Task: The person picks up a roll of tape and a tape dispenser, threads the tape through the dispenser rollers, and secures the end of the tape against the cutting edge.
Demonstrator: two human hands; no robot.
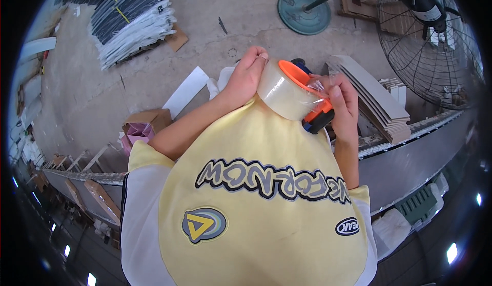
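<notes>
In front of my chest is an orange and black tape dispenser (319,113) carrying a wide roll of clear packing tape (282,92). My left hand (248,75) is closed at the roll's left edge, thumb and fingers pressed together against it; the fingertips are partly hidden. On the other side, my right hand (344,99) pinches a crinkled loose strip of the clear tape (319,87) between thumb and fingers, close to the dispenser's orange frame. The dispenser's black end points down and right, near my yellow shirt.
A stack of flat grey-brown boards (371,99) lies to the right, below a caged standing fan (423,45) with a round green base (304,10). At the left are a cardboard box (151,119), a white strip (187,91) and a pile of wrapped dark panels (130,22).
</notes>
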